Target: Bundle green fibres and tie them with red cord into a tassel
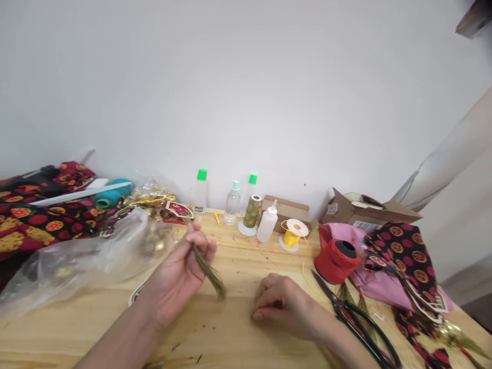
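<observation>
Left hand [180, 277]: clamped around olive tassel [210, 275], which slants down between both hands.
Right hand [284, 306]: curled, resting on table [215, 333]; contents cannot be told.
Scissors [355, 315]: just right of it.
Plastic bag [77, 259]: left of the tassel-holding hand.

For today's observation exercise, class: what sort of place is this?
Probably a craft or sewing worktable: a red thread spool, black scissors and patterned fabric lie on the wooden table, and the left hand holds an olive tassel.
</observation>
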The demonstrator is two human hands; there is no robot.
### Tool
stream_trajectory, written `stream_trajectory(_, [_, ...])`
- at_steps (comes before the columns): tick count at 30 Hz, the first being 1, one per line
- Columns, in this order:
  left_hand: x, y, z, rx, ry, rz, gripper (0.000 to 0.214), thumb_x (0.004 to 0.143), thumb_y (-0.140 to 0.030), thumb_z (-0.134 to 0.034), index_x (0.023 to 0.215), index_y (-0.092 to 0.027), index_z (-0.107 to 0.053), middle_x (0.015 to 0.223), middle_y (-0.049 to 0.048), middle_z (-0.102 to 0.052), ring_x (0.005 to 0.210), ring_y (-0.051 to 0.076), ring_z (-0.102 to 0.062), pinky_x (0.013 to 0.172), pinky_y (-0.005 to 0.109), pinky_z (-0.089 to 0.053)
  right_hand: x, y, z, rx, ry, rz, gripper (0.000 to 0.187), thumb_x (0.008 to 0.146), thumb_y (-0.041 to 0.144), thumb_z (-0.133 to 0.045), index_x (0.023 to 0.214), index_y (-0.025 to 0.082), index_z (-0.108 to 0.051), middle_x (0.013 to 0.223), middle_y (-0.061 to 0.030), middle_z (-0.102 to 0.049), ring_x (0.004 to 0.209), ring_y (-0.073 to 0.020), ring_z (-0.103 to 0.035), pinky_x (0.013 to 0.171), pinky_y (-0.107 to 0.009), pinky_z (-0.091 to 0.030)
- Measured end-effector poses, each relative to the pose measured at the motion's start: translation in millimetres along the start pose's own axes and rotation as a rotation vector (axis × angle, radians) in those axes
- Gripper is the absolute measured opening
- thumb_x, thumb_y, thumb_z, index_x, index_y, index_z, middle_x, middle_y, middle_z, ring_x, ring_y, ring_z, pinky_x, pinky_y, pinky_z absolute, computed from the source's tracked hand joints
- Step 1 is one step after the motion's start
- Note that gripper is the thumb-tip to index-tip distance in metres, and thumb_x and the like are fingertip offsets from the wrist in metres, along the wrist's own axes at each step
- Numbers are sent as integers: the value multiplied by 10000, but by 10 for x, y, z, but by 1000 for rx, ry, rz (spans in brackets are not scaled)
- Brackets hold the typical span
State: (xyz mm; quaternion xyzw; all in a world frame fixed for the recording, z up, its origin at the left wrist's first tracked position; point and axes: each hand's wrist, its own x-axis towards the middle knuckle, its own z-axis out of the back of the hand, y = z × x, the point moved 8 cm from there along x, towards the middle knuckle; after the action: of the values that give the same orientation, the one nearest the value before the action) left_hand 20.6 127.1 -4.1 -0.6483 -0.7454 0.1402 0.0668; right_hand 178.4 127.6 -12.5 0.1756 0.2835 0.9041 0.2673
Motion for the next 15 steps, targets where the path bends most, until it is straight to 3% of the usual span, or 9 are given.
stream_trajectory(3, [9,-137,-71,-172,59,22,366,879,-205,-197,843,-143,-556,559,-29,-571,513,42,-580,594,195,-538,-53,-103,126,12,49,-52,120,734,238,-568,706,196,-677,683,-10,-609,671,-126,-539,588,-215,-410])
stream_trajectory(8, [-17,-38,-121,-269,108,156,375,879,-261,-178,841,-149,-534,575,-7,-562,520,55,-570,475,142,-511,-88,-290,461,-20,-149,-152,167,759,222,-528,654,161,-642,652,-14,-577,615,-122,-516,552,-232,-397])
stream_trajectory(15, [-57,26,-146,-272,187,225,315,878,-195,-206,821,-110,-504,589,1,-533,397,24,-478,339,85,-406,-144,-409,645,-32,-226,-138,82,714,202,-582,665,161,-634,680,-17,-583,682,-137,-537,646,-258,-413])
